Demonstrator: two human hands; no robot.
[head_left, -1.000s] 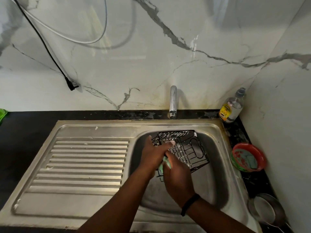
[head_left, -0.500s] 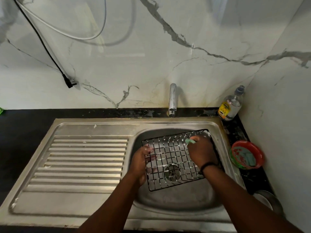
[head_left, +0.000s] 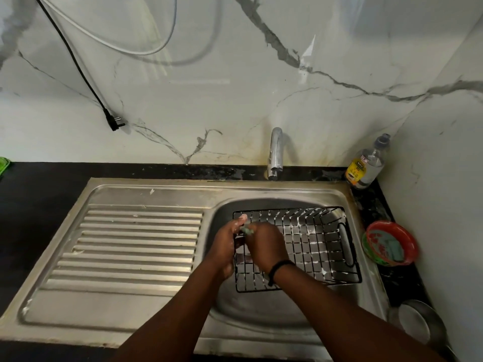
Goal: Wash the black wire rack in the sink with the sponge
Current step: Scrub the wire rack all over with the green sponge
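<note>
In the steel sink (head_left: pixel 261 314), the left hand (head_left: pixel 224 246) grips the stiff, light, soapy-slick wire rack (head_left: pixel 313 246) by its left edge while the right hand (head_left: pixel 264 246) pinches the soft sponge (head_left: pixel 247 231).

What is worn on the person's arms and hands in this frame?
Both forearms are bare, with no sleeves in view and no gloves. The right hand has a thin black band around its wrist. The left hand and its wrist show nothing worn.
</note>
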